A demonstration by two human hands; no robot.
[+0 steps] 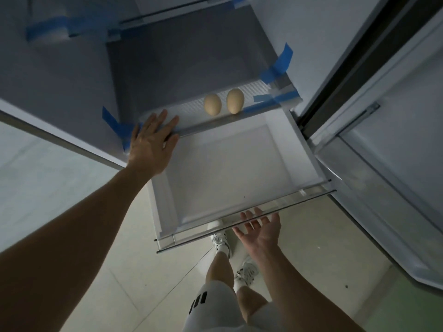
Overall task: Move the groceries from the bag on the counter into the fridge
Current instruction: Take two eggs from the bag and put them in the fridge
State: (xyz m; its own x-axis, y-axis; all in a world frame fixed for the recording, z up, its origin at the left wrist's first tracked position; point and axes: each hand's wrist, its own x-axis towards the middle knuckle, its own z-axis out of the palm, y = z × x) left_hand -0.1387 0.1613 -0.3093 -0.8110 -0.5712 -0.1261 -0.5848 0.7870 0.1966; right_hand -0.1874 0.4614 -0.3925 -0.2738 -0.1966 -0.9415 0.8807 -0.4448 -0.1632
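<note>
Fridge [72, 75] is open and we're looking down into it. Two eggs [212, 104] sit side by side on the glass shelf [167, 92], near its front edge, not quite touching, long axes pointing front to back. Probably parked there so they're easy to reach, but there's nothing to stop a roll on that smooth glass.

Left hand [152, 140] is flat and empty, fingers spread, palm down on the shelf's front trim just left of the eggs. Looks like a brace or steadying touch, not a grip. Right hand [260, 230] is also empty, fingers splayed, palm up, tips just under the front lip of the crisper drawer [165, 212]. My read: it's set to push or pull that drawer. Drawer is pulled well out w/ nothing inside, white floor showing.

Blue tape [275, 70] strips still hold shelf corners and trim, so this fridge looks new, barely unpacked. Interior is dim, no lamp glow visible. Right door [388, 164] swung wide, its bins look bare.

Floor [119, 271] is pale tile, clean. Person stands close, white shorts, white trainers below the drawer.

Bag and counter aren't in view, so can't say what's left to carry. Eggs in, rest unknown.
</note>
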